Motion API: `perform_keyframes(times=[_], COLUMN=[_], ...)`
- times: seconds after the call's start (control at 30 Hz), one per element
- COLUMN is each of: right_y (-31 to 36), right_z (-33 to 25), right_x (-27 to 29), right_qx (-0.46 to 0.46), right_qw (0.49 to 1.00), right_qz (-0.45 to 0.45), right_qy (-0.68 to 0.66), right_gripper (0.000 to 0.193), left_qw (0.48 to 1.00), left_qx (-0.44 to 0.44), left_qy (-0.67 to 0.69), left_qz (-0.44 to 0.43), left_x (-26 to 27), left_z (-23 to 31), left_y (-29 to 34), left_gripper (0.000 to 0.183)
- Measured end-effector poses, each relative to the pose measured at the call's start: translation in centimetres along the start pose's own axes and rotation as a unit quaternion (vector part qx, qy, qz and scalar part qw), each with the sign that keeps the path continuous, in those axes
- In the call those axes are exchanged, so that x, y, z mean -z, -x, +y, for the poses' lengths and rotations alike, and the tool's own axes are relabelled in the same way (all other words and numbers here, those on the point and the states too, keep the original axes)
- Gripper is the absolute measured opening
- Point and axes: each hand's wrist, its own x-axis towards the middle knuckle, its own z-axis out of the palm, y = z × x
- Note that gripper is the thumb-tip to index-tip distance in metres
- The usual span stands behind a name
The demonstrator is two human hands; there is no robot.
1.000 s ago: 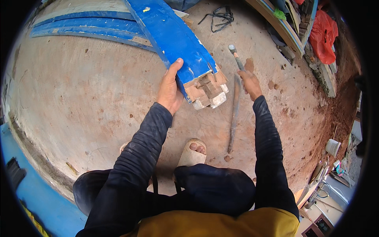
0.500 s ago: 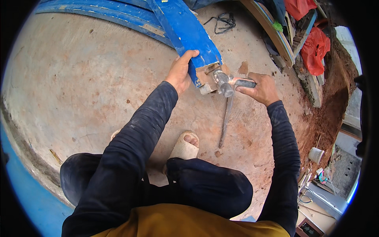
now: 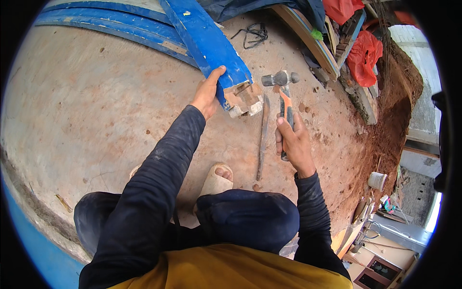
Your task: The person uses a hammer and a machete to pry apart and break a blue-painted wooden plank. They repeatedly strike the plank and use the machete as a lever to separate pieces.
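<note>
My left hand grips the near end of a blue painted wooden beam, thumb on top and fingers round its left side. The beam's end shows bare, broken wood with a notched joint. In my right hand is a ball-peen hammer with an orange and black handle, its head pointing away from me and to the right of the beam, apart from it. Between the beam end and the hammer handle, a long metal rod or chisel lies on the floor.
More blue beams lie at the far left. A black cord rests beyond the beam. Stacked boards and a red plastic bag are at the far right. A white bucket stands right, near reddish soil.
My right hand has drawn the hammer back from the beam's end and turned it so the head points away. My left hand keeps hold of the beam; the view has shifted slightly.
</note>
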Motion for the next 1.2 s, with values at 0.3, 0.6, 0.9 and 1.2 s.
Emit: perform_keyframes(times=[0.3,0.6,0.9,1.2], right_y=[-1.7,-0.7,-1.5,-1.2], right_z=[-4.0,-3.8,-5.9,-3.3], right_x=[1.8,0.8,2.2,1.4], right_qx=[0.032,-0.063,0.174,0.026], right_qw=[0.999,0.992,0.954,0.996], right_qz=[0.024,-0.056,0.228,0.074], right_qy=[-0.001,0.096,-0.083,-0.051], right_gripper=[0.039,0.044,0.037,0.042], left_qw=[0.999,0.998,0.998,0.997], left_qx=[-0.019,-0.021,-0.011,0.007], left_qy=[-0.004,-0.017,-0.047,-0.054], left_qz=[0.026,0.051,0.048,0.046], left_x=[-0.2,0.4,0.6,1.3], left_z=[-0.3,-0.4,-0.6,-0.3], left_y=[0.2,0.2,-0.7,-0.6], left_gripper=[0.063,0.065,0.07,0.073])
